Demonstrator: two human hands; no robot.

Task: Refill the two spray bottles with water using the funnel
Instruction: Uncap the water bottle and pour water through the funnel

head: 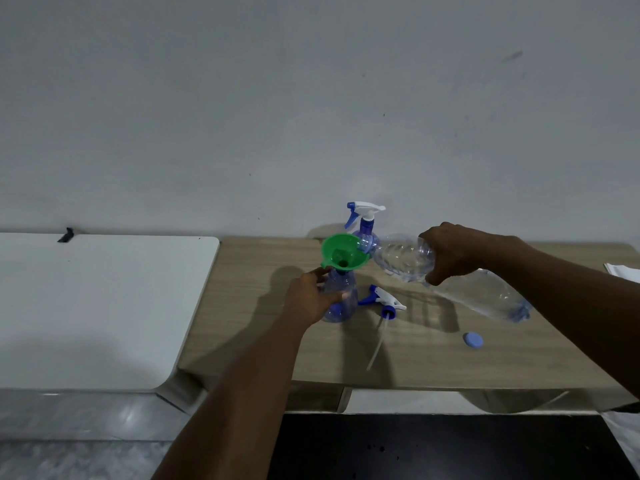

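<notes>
While L hand (313, 299) gripped the open sprayer (341, 299) under the funnel (341, 254), R hand (453, 252) clamped the tipped water bottle (408, 259), mouth at funnel rim. Pour step, 1st sprayer; next probably needs more tilt w/ steady aim.

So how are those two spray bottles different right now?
The near spray bottle has its top off and a green funnel sitting in its neck; the far spray bottle by the wall keeps its trigger head on. The near one is gripped by the left hand; the far one stands untouched. Both are upright, see-through and blue-tinted.
</notes>
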